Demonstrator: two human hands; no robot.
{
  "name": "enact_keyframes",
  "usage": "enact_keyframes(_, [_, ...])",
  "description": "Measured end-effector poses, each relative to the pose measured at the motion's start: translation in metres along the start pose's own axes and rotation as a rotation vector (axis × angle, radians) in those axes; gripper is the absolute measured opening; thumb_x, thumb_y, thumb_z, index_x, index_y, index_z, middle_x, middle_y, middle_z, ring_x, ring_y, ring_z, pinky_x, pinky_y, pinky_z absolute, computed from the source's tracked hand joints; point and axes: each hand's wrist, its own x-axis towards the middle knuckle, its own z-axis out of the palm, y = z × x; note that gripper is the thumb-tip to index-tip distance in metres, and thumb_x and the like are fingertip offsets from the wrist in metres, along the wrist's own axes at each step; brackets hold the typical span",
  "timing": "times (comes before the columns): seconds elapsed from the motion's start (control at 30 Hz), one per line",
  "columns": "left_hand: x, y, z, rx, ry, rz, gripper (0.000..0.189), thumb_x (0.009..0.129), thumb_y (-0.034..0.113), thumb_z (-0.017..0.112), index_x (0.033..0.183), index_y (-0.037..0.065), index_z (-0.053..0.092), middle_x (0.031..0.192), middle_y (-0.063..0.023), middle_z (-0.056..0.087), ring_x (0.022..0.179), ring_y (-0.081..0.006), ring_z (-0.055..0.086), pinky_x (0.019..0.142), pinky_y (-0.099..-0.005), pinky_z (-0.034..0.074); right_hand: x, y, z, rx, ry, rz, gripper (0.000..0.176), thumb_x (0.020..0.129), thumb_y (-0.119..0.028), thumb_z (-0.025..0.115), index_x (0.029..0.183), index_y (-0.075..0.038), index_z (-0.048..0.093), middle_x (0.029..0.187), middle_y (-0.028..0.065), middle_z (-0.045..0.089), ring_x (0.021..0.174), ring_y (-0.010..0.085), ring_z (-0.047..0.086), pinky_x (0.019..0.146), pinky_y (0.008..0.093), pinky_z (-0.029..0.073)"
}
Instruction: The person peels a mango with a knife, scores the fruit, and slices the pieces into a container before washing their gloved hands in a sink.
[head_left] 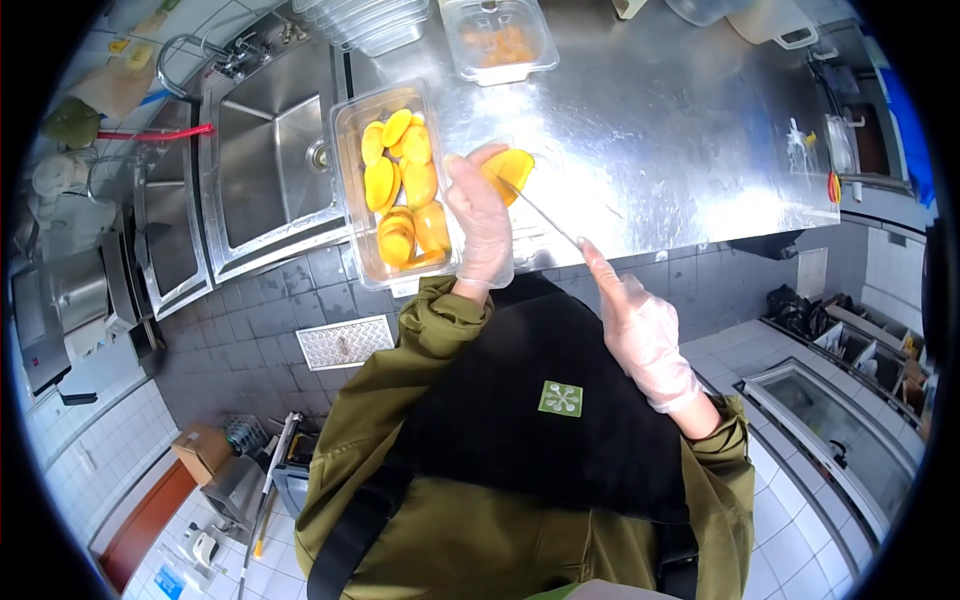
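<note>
In my gloved left hand (480, 222), the fingers close around a yellow mango piece (515, 168) over the steel counter. My gloved right hand (643, 332) grips a knife (547, 215), its index finger stretched along the tool. The handle is hidden inside that hand. The knife's thin blade slants up to the left, and its tip meets the mango flesh. Just left of my left hand, a clear plastic container (347, 160) holds several peeled mango pieces (381, 184).
Beyond stands another clear container (550, 55) with small orange pieces inside. Stacked clear tubs (385, 30) are at the back. A steel sink (265, 215) with a tap (190, 45) lies to the left. The counter's front edge runs close to my apron (500, 430).
</note>
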Motion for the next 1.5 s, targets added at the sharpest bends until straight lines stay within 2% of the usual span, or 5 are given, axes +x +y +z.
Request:
enact_keyframes(0.27, [0.005, -0.004, -0.004, 0.043, -0.008, -0.075, 0.062, 0.096, 0.047, 0.023, 0.092, -0.003, 0.059, 0.086, -0.0097, 0.061, 0.084, -0.0175, 0.057, 0.077, -0.0273, 0.044, -0.002, -0.002, -0.001, 0.009, -0.006, 0.007, 0.06, 0.079, 0.002, 0.052, 0.134, -0.019, 0.041, 0.055, 0.0088, 0.046, 0.043, 0.0245, 0.052, 0.044, 0.0342, 0.045])
enact_keyframes(0.57, [0.022, -0.01, -0.023, -0.851, -0.362, -0.852, 0.044, 0.092, 0.033, 0.043, 0.118, -0.002, 0.047, 0.112, -0.0176, 0.054, 0.103, -0.0303, 0.054, 0.093, -0.0444, 0.042, 0.002, 0.006, -0.002, -0.009, -0.043, 0.057, 0.057, 0.082, -0.002, 0.052, 0.134, -0.021, 0.041, 0.058, 0.0104, 0.049, 0.048, 0.0272, 0.055, 0.048, 0.0367, 0.046])
enact_keyframes(0.77, [0.013, -0.011, -0.018, -0.801, -0.377, -0.796, 0.047, 0.091, 0.039, 0.046, 0.12, 0.003, 0.047, 0.114, -0.0149, 0.054, 0.107, -0.0285, 0.052, 0.094, -0.0491, 0.039, 0.004, 0.009, -0.002, 0.043, -0.035, 0.06, 0.055, 0.083, -0.002, 0.051, 0.133, -0.022, 0.042, 0.059, 0.0114, 0.05, 0.049, 0.0296, 0.054, 0.049, 0.0376, 0.045])
enact_keyframes(1.27, [0.016, -0.003, -0.008, -0.935, -0.295, -0.952, 0.044, 0.093, 0.042, 0.039, 0.12, 0.008, 0.049, 0.112, -0.0158, 0.054, 0.092, -0.0219, 0.056, 0.085, -0.0382, 0.043, 0.007, 0.01, 0.002, 0.094, 0.082, -0.051, 0.052, 0.08, 0.0, 0.053, 0.128, -0.017, 0.048, 0.059, 0.0104, 0.05, 0.045, 0.0254, 0.054, 0.042, 0.0349, 0.043])
enact_keyframes(1.5, [0.015, 0.006, -0.006, -0.799, -0.335, -0.779, 0.046, 0.095, 0.041, 0.033, 0.121, 0.006, 0.047, 0.104, -0.0157, 0.056, 0.083, -0.0198, 0.055, 0.077, -0.0326, 0.044, 0.008, 0.011, 0.004, 0.107, 0.078, -0.049, 0.052, 0.079, -0.001, 0.053, 0.128, -0.017, 0.048, 0.061, 0.0109, 0.051, 0.046, 0.0257, 0.055, 0.042, 0.035, 0.043])
